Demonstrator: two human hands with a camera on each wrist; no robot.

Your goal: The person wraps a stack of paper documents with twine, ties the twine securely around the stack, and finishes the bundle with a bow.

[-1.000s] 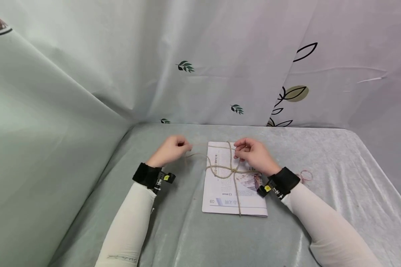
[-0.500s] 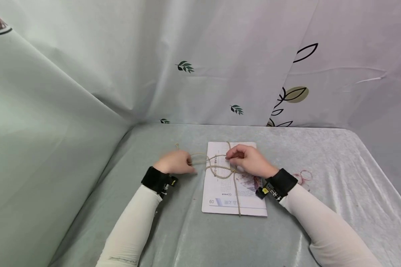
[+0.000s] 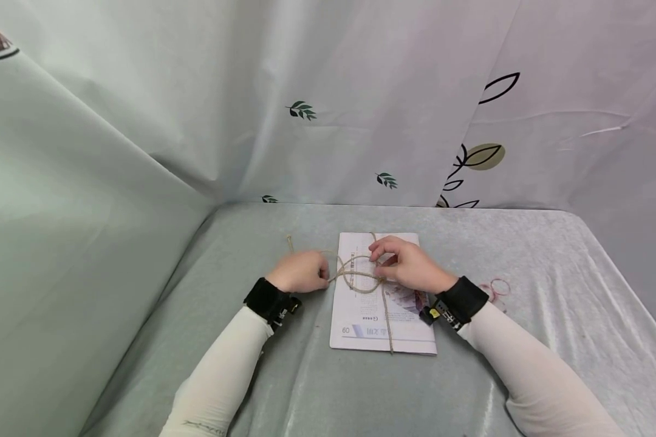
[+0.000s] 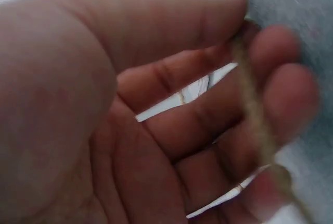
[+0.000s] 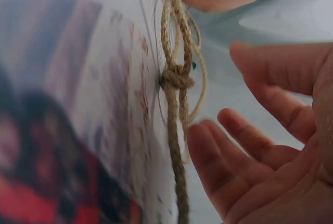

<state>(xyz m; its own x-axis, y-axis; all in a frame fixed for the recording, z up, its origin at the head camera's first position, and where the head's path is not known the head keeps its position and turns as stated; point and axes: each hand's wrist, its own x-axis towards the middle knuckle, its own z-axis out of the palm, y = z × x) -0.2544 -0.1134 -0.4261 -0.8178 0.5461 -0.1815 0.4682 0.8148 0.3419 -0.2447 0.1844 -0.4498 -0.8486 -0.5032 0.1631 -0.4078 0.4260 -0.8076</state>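
A folded newspaper bundle (image 3: 361, 328) lies on the table, wrapped crosswise with twine (image 3: 387, 315) that has a knot (image 5: 177, 78) near its middle. Just off the bundle's left edge, my left hand (image 3: 302, 271) pinches a strand of twine (image 4: 255, 104) between thumb and fingertips. Over the upper right of the bundle is my right hand (image 3: 410, 264). Its thumb and fingers stand apart in the right wrist view, with the fingertips close beside a loop of twine (image 5: 202, 86); whether they touch it I cannot tell. Loose twine loops lie over the newspaper's left half.
Thin reddish loops (image 3: 497, 288) lie on the grey cloth-covered table (image 3: 317, 394), right of the bundle by my right wrist. A twine end (image 3: 290, 243) pokes out behind my left hand. A pale patterned curtain (image 3: 333, 152) hangs along the table's back and left sides.
My left hand has come down and to the right, nearer the bundle, drawing twine along. My right hand has shifted slightly left and down, and its thumb and fingers now stand apart.
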